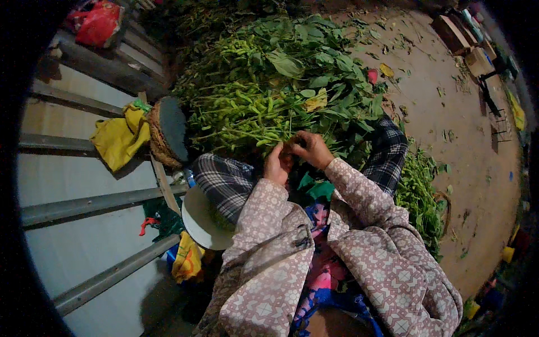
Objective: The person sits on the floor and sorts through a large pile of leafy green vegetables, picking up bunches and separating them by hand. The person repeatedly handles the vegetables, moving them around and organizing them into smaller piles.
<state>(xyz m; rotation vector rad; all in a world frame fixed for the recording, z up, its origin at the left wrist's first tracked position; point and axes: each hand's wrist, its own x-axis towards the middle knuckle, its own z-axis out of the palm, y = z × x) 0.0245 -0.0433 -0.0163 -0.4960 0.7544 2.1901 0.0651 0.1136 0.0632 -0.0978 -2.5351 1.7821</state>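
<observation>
Mid-frame, green pods (261,106) lie upper-left of my right hand (314,150), nearer my left hand (277,167); I cannot tell what the curled fingers (303,138) hold.

Straight to the matt leaves (328,53), now rough, woven fibre round the basket (156,137), over to crinkled, glossy plastic on the red bag (100,23), and now soft, matt cloth along the patterned sleeves (368,188).

No readable text; markings on yellow packet (188,260), lower left, too blurred to make out.
</observation>
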